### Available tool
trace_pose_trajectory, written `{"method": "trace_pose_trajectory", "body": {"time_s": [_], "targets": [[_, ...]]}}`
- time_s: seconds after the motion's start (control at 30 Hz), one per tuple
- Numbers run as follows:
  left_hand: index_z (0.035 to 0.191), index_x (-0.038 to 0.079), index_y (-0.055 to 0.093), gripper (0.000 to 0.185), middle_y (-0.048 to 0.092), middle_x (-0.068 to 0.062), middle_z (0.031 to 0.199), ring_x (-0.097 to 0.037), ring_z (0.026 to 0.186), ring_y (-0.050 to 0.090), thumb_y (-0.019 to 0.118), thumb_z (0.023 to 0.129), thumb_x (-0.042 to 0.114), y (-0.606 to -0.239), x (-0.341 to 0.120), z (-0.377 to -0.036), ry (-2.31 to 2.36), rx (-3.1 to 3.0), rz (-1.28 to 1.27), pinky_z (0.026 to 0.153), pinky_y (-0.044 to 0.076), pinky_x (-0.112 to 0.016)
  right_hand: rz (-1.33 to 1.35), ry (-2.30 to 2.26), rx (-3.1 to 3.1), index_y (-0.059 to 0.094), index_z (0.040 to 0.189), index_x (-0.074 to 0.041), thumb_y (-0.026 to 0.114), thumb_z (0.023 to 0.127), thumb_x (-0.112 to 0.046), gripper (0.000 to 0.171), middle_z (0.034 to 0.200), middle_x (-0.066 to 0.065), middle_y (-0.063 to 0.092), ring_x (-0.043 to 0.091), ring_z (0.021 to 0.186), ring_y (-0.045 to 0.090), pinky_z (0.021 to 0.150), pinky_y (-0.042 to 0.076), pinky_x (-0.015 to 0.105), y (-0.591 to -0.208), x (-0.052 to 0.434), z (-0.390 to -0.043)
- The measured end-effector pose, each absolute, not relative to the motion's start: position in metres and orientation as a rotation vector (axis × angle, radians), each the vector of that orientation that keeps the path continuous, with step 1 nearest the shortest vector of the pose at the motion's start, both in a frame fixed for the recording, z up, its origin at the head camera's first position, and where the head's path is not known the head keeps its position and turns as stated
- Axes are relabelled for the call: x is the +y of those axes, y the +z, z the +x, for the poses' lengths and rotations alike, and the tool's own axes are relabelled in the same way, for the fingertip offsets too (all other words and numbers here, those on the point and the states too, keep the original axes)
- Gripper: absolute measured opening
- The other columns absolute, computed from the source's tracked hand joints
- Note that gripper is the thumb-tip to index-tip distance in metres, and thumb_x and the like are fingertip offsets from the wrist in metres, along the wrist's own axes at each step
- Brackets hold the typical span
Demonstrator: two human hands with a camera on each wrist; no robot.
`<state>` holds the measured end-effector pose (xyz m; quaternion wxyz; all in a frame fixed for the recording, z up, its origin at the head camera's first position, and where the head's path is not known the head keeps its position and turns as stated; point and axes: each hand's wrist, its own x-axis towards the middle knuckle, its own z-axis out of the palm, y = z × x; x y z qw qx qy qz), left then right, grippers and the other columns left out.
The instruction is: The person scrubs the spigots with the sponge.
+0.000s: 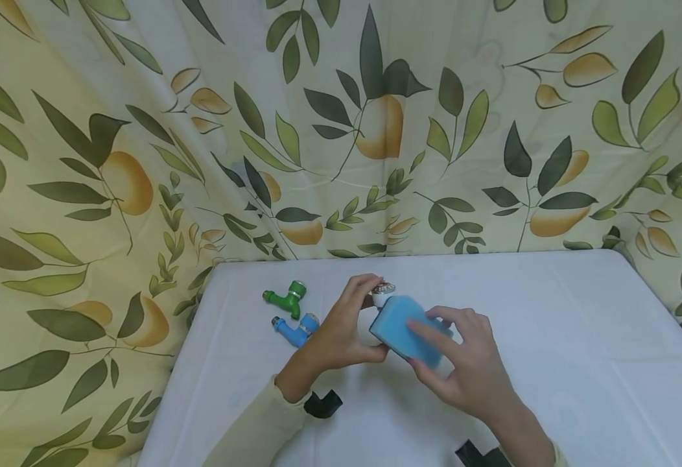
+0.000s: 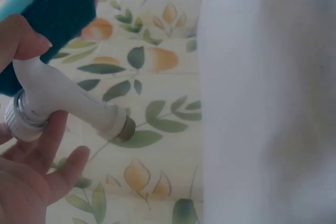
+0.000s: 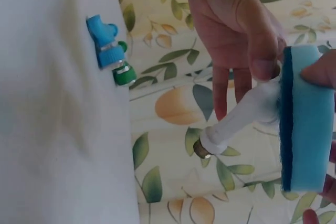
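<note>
My left hand (image 1: 341, 334) grips a white plastic tap (image 2: 79, 95) with a threaded metal end and a ribbed white collar. The tap is held up over the table, and in the head view the sponge hides part of it. Against its body lies a light blue sponge (image 1: 402, 324) with a darker blue scouring side, and that dark side faces the tap. My right hand (image 1: 475, 360) pinches the sponge from its light side, thumb along the near edge and fingers spread over the face.
Left of my hands, a green tap (image 1: 285, 300) and a blue tap (image 1: 294, 331) lie on the white-covered table (image 1: 563, 324). Black pieces (image 1: 323, 404) show at both wrists. Behind the table's far edge hangs a leaf-and-fruit patterned curtain (image 1: 341, 194).
</note>
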<state>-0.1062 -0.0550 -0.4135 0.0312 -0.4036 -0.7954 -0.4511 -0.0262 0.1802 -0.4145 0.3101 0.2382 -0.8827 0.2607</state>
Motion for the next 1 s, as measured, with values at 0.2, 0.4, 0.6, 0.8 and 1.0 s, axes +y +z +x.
{"method": "trace_pose_trajectory", "body": {"time_s": [0.2,0.4,0.6,0.8,1.0], "targets": [[0.15,0.006,0.038,0.094,0.036,-0.01,0.15,-0.022,0.129,0.053,0.089,0.071,0.013,-0.4116,-0.0532,-0.1061,-1.378,-2.443,-1.245,0.105,0.053,-0.029,0.498,0.705,-2.321,0.074,0.12,-0.017,0.049,0.097,-0.064,0.059,0.118,0.017,0.062,0.032,0.099,0.053,0.08,0.041,0.051,-0.4123,0.1823,-0.0289],[0.151,0.009,0.038,0.099,0.038,-0.009,0.15,-0.023,0.12,0.056,0.092,0.068,0.013,-0.4105,-0.0543,-0.1053,-1.335,-2.455,-1.255,0.098,0.056,-0.031,0.652,0.691,-2.332,0.074,0.119,-0.024,0.048,0.097,-0.065,0.054,0.118,0.009,0.064,0.026,0.101,0.055,0.081,0.042,0.051,-0.4116,0.1827,-0.0235],[0.152,0.012,0.037,0.097,0.048,-0.006,0.147,-0.021,0.117,0.057,0.09,0.072,0.017,-0.412,-0.0545,-0.106,-1.331,-2.464,-1.287,0.091,0.057,-0.029,0.562,0.669,-2.317,0.075,0.118,-0.02,0.048,0.097,-0.064,0.056,0.117,0.014,0.063,0.03,0.099,0.055,0.079,0.042,0.05,-0.4102,0.1824,-0.0253],[0.153,0.014,0.038,0.096,0.049,-0.002,0.147,-0.014,0.117,0.055,0.09,0.072,0.018,-0.4124,-0.0549,-0.1057,-1.332,-2.479,-1.282,0.092,0.057,-0.028,0.539,0.711,-2.315,0.074,0.119,-0.019,0.049,0.096,-0.065,0.057,0.118,0.013,0.063,0.029,0.101,0.054,0.08,0.041,0.05,-0.4122,0.1809,-0.0242],[0.155,0.014,0.036,0.103,0.049,-0.002,0.148,-0.015,0.115,0.057,0.093,0.069,0.014,-0.4125,-0.0565,-0.1057,-1.356,-2.498,-1.281,0.095,0.057,-0.034,0.7,0.694,-2.326,0.075,0.118,-0.025,0.051,0.096,-0.064,0.05,0.118,0.008,0.065,0.024,0.101,0.055,0.081,0.043,0.05,-0.4085,0.1797,-0.023]]}}
